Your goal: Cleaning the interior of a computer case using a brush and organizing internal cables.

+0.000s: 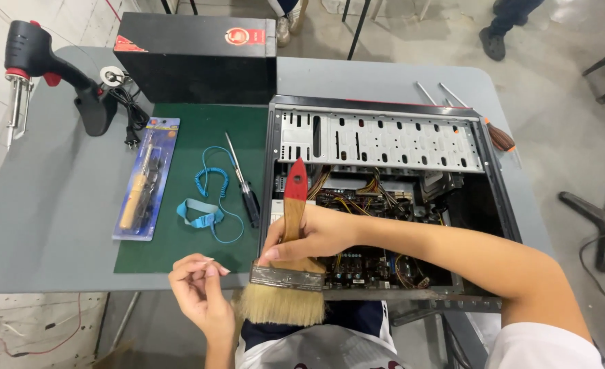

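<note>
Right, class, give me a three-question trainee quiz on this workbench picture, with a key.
1. True or false: the right hand holds the paintbrush with its bristles over the green mat.
2. Which lies on the mat? A) blue wrist strap B) hammer C) tape roll
3. Fill in: the computer case lies with its side ____.

Key
1. False: the bristles hang past the table's near edge, in front of the case.
2. A
3. open
</note>
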